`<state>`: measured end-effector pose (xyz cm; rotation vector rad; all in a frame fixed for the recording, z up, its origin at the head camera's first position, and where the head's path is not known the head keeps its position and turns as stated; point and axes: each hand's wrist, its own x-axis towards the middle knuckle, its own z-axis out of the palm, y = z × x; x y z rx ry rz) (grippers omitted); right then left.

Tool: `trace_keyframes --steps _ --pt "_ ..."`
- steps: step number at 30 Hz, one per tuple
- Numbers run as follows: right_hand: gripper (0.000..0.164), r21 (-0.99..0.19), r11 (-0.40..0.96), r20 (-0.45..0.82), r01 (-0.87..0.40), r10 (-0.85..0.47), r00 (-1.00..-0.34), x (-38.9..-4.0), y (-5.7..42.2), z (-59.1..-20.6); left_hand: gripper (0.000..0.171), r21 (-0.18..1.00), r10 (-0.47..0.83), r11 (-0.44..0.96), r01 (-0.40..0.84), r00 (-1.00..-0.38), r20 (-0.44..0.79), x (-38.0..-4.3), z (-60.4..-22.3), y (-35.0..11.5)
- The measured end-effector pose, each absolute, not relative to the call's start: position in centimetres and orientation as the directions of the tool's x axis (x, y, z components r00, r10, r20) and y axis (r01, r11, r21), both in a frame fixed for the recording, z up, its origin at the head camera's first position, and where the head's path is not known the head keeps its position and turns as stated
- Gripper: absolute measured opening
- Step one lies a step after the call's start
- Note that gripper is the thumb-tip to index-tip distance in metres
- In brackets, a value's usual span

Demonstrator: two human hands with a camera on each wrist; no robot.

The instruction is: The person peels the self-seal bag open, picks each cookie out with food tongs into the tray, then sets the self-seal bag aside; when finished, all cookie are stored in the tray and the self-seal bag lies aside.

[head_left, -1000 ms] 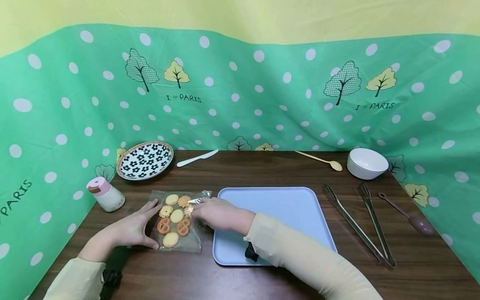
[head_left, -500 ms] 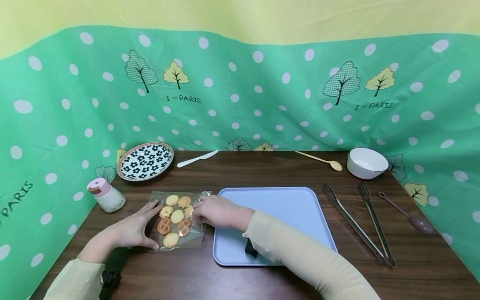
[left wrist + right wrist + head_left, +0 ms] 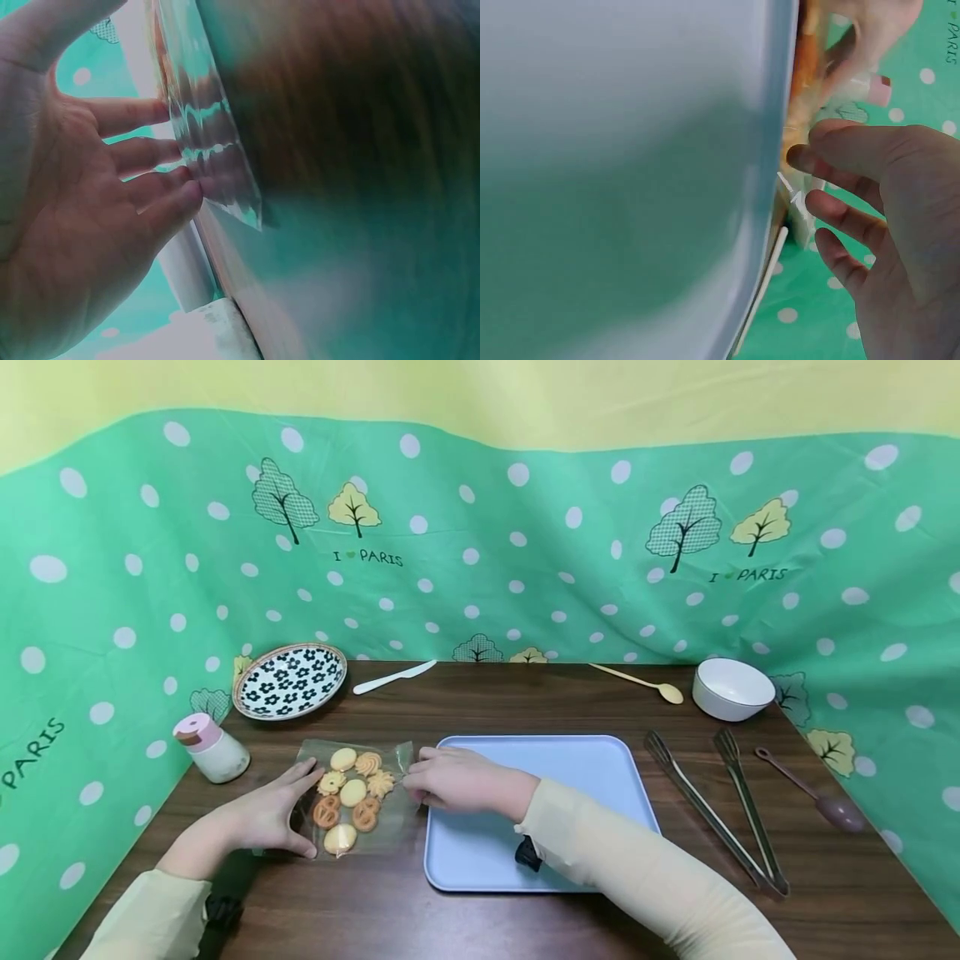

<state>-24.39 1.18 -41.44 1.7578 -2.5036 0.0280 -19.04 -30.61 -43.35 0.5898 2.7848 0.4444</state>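
Observation:
A clear plastic bag of cookies (image 3: 386, 837) lies flat on the table, left of the blue tray. Round, flower-shaped and pretzel-shaped cookies show through it. My left hand (image 3: 262, 817) touches the bag's left side with thumb and fingers spread; in the left wrist view its straight fingertips (image 3: 174, 154) meet the film. At the bag's right edge, over the tray's left rim, my right hand (image 3: 468, 782) pinches the film between thumb and forefinger. The right wrist view shows the other fingers (image 3: 847, 217) loosely bent, away from the film.
The blue tray (image 3: 555, 768) lies under my right forearm. Tongs (image 3: 720, 814), a brown spoon (image 3: 813, 792), a white bowl (image 3: 733, 689) and a pale spoon (image 3: 641, 680) lie rightward. A patterned plate (image 3: 291, 681), a white knife (image 3: 393, 677) and a pink-lidded jar (image 3: 212, 748) are leftward.
My right hand has moved right, off the cookies to the bag's edge. The folded, shiny end of the bag now lies spread out. My left hand has stayed in place.

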Motion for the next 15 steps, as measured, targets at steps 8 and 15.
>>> trace_keyframes --steps 8,15 --pt "0.034 -0.062 0.383 0.115 -0.922 -0.915 -0.387 -25.9 0.7 -40.6 0.121 0.344 0.434 0.869 0.357 -0.882 -0.182 -19.2 -43.3 -30.4" --pt "0.034 -0.038 0.398 0.078 -0.917 -0.913 -0.4 -27.9 -0.3 -41.7 0.121 0.34 0.423 0.876 0.343 -0.884 -0.198 -19.0 -43.5 -30.4"
